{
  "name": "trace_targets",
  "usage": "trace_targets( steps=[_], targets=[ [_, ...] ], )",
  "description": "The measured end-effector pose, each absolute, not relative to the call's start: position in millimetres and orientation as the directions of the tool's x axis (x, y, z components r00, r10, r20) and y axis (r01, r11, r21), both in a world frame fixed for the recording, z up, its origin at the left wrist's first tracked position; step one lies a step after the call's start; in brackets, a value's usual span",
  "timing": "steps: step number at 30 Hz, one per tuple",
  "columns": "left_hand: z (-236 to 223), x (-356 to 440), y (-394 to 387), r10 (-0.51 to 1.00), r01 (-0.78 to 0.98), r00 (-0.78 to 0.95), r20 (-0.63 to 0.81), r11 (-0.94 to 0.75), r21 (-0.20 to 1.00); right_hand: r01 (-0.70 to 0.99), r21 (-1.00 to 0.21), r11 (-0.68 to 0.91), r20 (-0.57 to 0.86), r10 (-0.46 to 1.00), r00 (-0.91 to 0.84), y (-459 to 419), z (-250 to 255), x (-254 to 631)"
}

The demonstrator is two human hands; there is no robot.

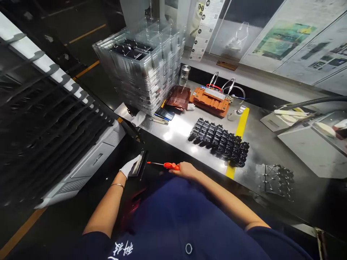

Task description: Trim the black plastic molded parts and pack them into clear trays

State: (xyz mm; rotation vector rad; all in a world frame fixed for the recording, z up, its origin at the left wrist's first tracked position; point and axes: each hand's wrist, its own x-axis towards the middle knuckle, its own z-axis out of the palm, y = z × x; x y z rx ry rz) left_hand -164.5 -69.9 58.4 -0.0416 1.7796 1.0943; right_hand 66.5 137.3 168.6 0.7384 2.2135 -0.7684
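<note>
My left hand [130, 167], in a white glove, is closed on a dark flat rectangular part [138, 167] held just below the front edge of the steel bench [179, 131]. My right hand [184, 169], bare, grips an orange-handled screwdriver [165, 165] whose tip points left toward that part. Both hands sit close to my body, over my dark blue clothing.
Rows of small black parts [219, 141] lie on the bench beside a yellow stripe [238, 135]. A tall stack of clear plastic trays [143, 68] stands at the back left, with an orange fixture [210, 102] and a brown translucent tray [179, 97] near it. A black slatted rack [40, 119] fills the left.
</note>
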Motion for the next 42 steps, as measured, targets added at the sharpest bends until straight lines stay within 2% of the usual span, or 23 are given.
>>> trace_targets(
  steps=[3, 7, 13, 21, 29, 39, 42],
  targets=[
    [55, -169, -68, 0.404, -0.491, -0.545, -0.734, 0.556, 0.671, 0.647, -0.350, 0.678, -0.741, 0.221, -0.633, 126, 166, 62],
    [54, -175, -57, 0.335, -0.410, -0.668, -0.664, 0.579, 0.705, 0.599, -0.335, 0.727, -0.721, 0.212, -0.660, 112, 165, 57],
    [61, -180, -41, 0.383, -0.238, -0.735, -0.560, 0.628, 0.741, 0.586, -0.275, 0.762, -0.733, 0.228, -0.640, 105, 170, 49],
    [62, -178, -32, 0.466, -0.143, -0.709, -0.530, 0.641, 0.754, 0.591, -0.259, 0.764, -0.739, 0.237, -0.630, 104, 166, 44],
    [70, -175, -45, 0.595, -0.175, -0.559, -0.577, 0.596, 0.783, 0.758, -0.204, 0.619, -0.682, 0.466, -0.564, 125, 162, 40],
    [66, -168, -51, 0.617, -0.123, -0.494, -0.612, 0.648, 0.752, 0.773, -0.239, 0.588, -0.709, 0.439, -0.553, 125, 150, 46],
    [60, -170, -52, 0.635, 0.027, -0.499, -0.590, 0.692, 0.721, 0.790, -0.271, 0.550, -0.721, 0.428, -0.545, 131, 150, 53]
  ],
)
